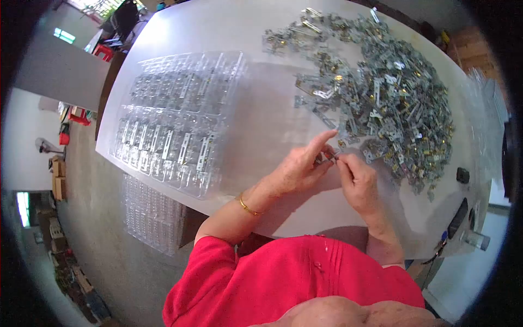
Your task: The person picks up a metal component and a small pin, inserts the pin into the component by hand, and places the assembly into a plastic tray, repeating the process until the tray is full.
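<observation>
My left hand (303, 167) and my right hand (358, 184) meet just below a large pile of small metal parts (403, 103) on the white table. Between the fingertips of both hands is a small metal part (333, 157), mostly hidden by the fingers. The left fingers are bent around it, with the thumb pointing up and away. My right thumb and forefinger pinch it from the other side. Left of the hands lies a clear plastic tray (231, 103) with long metal parts (168, 146) set in its compartments.
A stack of clear trays (150, 215) stands below the table's left edge. A small black object (462, 175) lies near the right edge, with a clear cup (476, 240) at the lower right. Clear plastic bags (485, 103) are along the right side.
</observation>
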Available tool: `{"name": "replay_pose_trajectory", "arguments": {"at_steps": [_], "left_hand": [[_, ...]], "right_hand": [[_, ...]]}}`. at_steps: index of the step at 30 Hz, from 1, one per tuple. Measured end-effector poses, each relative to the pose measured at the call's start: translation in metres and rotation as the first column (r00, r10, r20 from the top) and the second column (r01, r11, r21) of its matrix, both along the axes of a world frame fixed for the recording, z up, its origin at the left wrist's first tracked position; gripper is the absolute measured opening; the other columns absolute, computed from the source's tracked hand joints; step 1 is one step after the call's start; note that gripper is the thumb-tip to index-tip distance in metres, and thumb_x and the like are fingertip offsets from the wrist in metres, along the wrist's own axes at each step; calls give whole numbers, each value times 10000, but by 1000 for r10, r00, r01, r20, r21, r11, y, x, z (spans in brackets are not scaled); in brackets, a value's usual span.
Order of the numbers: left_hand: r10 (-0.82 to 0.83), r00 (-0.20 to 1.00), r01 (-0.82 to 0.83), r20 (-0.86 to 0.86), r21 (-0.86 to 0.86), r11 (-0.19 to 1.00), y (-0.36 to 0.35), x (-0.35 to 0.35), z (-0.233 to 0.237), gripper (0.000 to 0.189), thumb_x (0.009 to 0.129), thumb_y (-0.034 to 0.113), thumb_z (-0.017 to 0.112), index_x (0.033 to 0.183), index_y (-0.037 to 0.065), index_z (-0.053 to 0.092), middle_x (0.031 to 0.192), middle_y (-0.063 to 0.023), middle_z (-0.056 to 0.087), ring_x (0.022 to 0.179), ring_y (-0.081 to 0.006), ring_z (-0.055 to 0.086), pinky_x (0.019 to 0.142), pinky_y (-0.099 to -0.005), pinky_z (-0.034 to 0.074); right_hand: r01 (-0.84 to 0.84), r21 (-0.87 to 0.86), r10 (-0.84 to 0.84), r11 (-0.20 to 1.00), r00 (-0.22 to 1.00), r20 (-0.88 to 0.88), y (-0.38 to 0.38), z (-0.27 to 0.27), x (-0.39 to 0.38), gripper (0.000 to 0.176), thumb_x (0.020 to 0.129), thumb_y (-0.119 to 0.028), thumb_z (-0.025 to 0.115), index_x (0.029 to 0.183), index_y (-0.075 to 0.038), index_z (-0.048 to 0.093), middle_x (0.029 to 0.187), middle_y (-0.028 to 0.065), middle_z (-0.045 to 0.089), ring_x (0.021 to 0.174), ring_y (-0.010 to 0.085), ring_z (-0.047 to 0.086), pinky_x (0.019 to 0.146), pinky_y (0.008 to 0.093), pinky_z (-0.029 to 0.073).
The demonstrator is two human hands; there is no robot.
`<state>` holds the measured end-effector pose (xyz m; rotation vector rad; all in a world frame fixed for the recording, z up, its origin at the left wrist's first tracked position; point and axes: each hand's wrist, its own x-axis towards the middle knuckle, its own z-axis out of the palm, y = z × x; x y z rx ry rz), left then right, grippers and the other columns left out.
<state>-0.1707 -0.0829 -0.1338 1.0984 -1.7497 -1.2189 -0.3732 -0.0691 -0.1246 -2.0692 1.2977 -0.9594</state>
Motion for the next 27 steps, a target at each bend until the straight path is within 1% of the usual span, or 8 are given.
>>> {"name": "replay_pose_trajectory", "arguments": {"at_steps": [5, 6, 9, 11, 15, 21, 24, 27], "left_hand": [[90, 989, -81, -113, 82, 993, -2, 1, -6, 492, 948, 44, 663, 1377, 38, 424, 1110, -159, 717, 934, -179, 690, 778, -349, 561], [96, 984, -81, -149, 106, 991, -3, 2, -6, 454, 953, 49, 660, 1348, 37, 437, 1113, -157, 714, 934, -167, 679, 769, -348, 556], [14, 900, 127, -437, 292, 948, -3, 2, -7, 408, 960, 73, 661, 1308, 36, 451, 1105, -136, 703, 909, -143, 636, 737, -329, 538], [-47, 891, 226, -452, 350, 909, -2, 5, -5, 381, 963, 86, 661, 1282, 34, 460, 1101, -126, 695, 876, -135, 620, 728, -305, 527], [-138, 853, 372, -504, 402, 837, -3, 7, 1, 340, 969, 105, 652, 1247, 29, 472, 1105, -124, 687, 845, -134, 612, 730, -290, 522], [-82, 909, 207, -408, 273, 939, 3, -2, -9, 311, 959, 129, 656, 1207, 22, 502, 1034, -126, 698, 833, -163, 642, 737, -340, 544], [-49, 994, 57, -98, 86, 995, 4, -1, 3, 279, 951, 153, 680, 1146, 12, 537, 950, -154, 706, 812, -240, 689, 731, -392, 554], [27, 993, -12, 111, -136, 991, 7, -4, 4, 266, 937, 161, 704, 1100, 9, 558, 891, -194, 695, 798, -344, 703, 706, -433, 552]], "right_hand": [[102, 90, -107, 991, 993, 55, -4, 2, -8, 108, 1001, -38, 623, 1105, -54, 648, 929, 140, 692, 791, 203, 678, 684, 319, 518], [90, 104, -106, 991, 982, 159, -6, 0, -8, 112, 1008, -42, 617, 1114, -54, 650, 957, 124, 696, 823, 181, 669, 702, 309, 521], [39, 174, -113, 984, 892, 438, -9, -7, -8, 120, 1029, -52, 601, 1135, -51, 656, 1038, 79, 702, 916, 131, 648, 762, 281, 526], [-16, 249, -135, 968, 805, 577, -9, -9, -9, 123, 1040, -58, 590, 1140, -43, 660, 1086, 53, 696, 970, 122, 640, 808, 262, 524], [-19, 250, -117, 968, 849, 516, -7, -20, -14, 139, 1050, -78, 586, 1156, -29, 661, 1083, 43, 698, 959, 105, 636, 817, 267, 541], [39, 297, -194, 954, 837, 512, -7, -23, -11, 155, 1057, -103, 583, 1153, -6, 657, 1071, 54, 701, 933, 106, 654, 808, 283, 571], [66, 319, -233, 945, 823, 518, -8, -25, -10, 160, 1060, -107, 576, 1156, -2, 650, 1066, 58, 699, 930, 117, 666, 811, 291, 580], [63, 333, -245, 941, 806, 538, -6, -23, -6, 163, 1064, -107, 563, 1169, -5, 635, 1071, 60, 695, 919, 130, 675, 799, 301, 589]]}}
